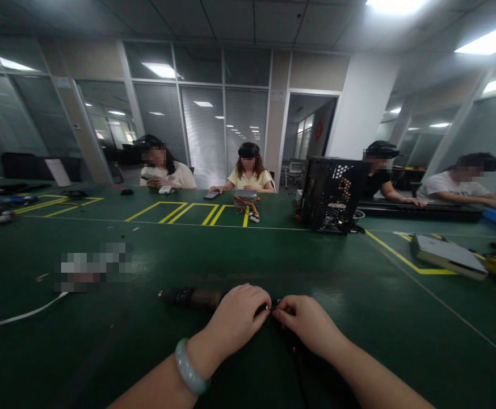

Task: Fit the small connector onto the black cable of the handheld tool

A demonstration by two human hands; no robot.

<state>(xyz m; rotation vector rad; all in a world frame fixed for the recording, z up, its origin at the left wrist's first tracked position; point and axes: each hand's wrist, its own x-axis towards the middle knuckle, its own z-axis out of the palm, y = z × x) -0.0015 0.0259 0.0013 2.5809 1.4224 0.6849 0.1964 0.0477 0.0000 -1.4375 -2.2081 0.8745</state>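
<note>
The green bench (154, 346) spreads across the whole working area, its near edge out of view below the forearms. Toward its far edge, right of centre, stands a black computer case (333, 193); a flat grey metal box (448, 255) lies nearer the right edge. Both are well apart from the hands.

A dark cylindrical tool (188, 296) lies in front of the person, its metal tip toward the left edge, the other end hidden behind the left hand (242, 309). That hand is curled, thumb and fingers drawn into a pinch on a small metal piece (268, 308). The right hand (305, 318) meets it there, thumb and forefinger nearly together; whether it grips anything I cannot tell. A dark cord (297, 358) runs from below the right fingers toward the near edge.

The piece looks easy to lose: a slip of either fingertip could drop it onto the bench. The tool might roll if the left wrist nudges it, and a forearm catching the cord could tug at whatever it joins.
</note>
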